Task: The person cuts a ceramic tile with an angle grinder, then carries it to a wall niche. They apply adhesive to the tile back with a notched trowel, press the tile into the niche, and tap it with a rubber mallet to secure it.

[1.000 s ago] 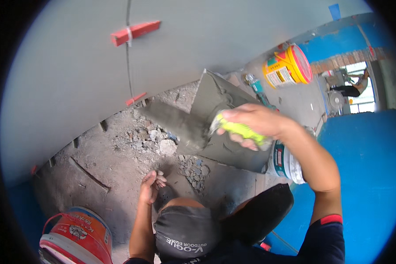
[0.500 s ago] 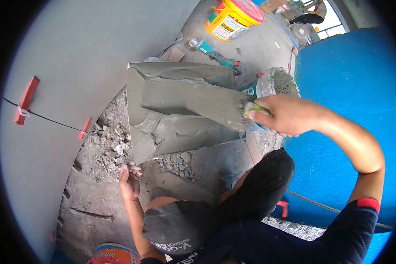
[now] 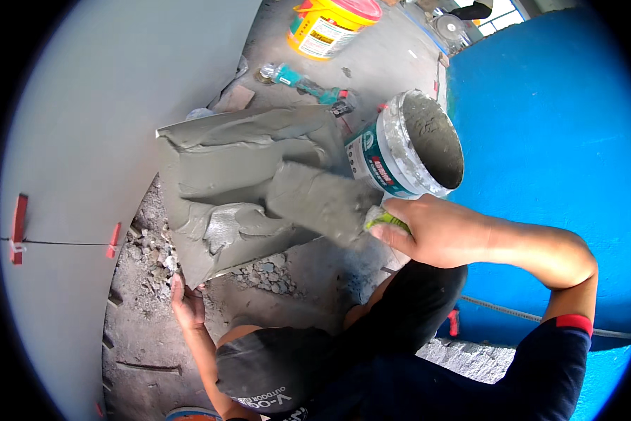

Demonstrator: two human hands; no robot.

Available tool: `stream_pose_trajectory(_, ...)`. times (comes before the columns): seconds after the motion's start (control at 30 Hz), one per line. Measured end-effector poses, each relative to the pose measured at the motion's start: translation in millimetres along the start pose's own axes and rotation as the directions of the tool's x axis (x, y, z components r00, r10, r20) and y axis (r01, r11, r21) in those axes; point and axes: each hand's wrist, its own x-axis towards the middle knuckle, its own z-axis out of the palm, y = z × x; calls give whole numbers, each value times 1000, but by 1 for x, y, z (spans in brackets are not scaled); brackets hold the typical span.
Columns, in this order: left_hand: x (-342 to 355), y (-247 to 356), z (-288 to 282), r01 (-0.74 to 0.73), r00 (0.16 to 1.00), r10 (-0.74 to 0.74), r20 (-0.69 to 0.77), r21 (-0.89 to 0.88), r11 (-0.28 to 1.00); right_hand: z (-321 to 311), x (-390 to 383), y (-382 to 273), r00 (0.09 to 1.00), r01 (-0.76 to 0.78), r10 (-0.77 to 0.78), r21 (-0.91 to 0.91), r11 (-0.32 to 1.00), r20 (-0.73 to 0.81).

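Wet grey mortar (image 3: 224, 175) lies in thick ridges over the face of a large tile (image 3: 259, 264), whose thin pale edge shows along the near side. My left hand (image 3: 188, 303) grips the tile's near left corner, its fingers partly hidden. In my right hand (image 3: 431, 231) is the green handle of a trowel (image 3: 322, 203). The trowel's broad blade is coated with mortar and sits over the right part of the layer; I cannot tell whether it touches. Just beyond that hand, a white bucket (image 3: 400, 151) leans toward the blue wall, with grey mortar inside.
A teal angle grinder (image 3: 301, 83) lies on the floor behind the tile, below a yellow bucket (image 3: 329, 31). Large grey panels with red wedges (image 3: 19, 228) rise at left, a blue wall (image 3: 547, 154) at right. Rubble (image 3: 270, 275) lies beside the tile. Part of another person shows far back.
The trowel and my right hand have moved down, nearer me, uncovering the white bucket. The tile and my left hand sit lower and further left as the view has shifted.
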Motion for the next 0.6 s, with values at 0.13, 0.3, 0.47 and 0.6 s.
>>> stream_pose_trajectory(0.13,-1,-3,2,37,998,-38,-54,-13,999,11,-11,34,988,-150,145,-88,985,-56)
stream_pose_trajectory(0.3,8,-4,-25,51,999,-51,8,-1,999,12,-23,67,966,-208,207,9,978,-152)
stream_pose_trajectory(0.47,14,6,-26,60,998,-60,-8,33,998,7,-17,134,949,-293,282,725,623,141)
stream_pose_trajectory(0.6,12,13,-13,74,997,-72,-30,54,996,80,-3,204,953,-284,138,953,106,269)
